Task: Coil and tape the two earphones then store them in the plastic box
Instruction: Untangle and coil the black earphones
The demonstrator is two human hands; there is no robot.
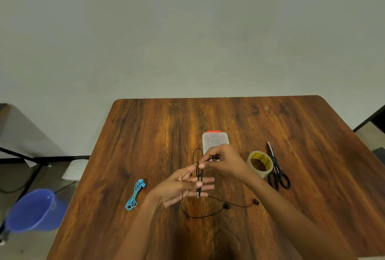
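Black earphone is mid-coil at frame centre: left hand lies flat w/ fingers straight and spread, serving as the former, cable strands running top-to-bottom across them, plug end hanging at the lower fingers. Right hand, just above in frame, has its grip pinching the cable at the left fingertips. Loose tail w/ both earbuds trails on the surface to lower right, so right hand is nearer and should likely keep feeding wraps along that same axis. Blue earphone lies already bundled left of centre, apparently untaped. Plastic box sits closed behind the hands; tape roll and scissors at right.
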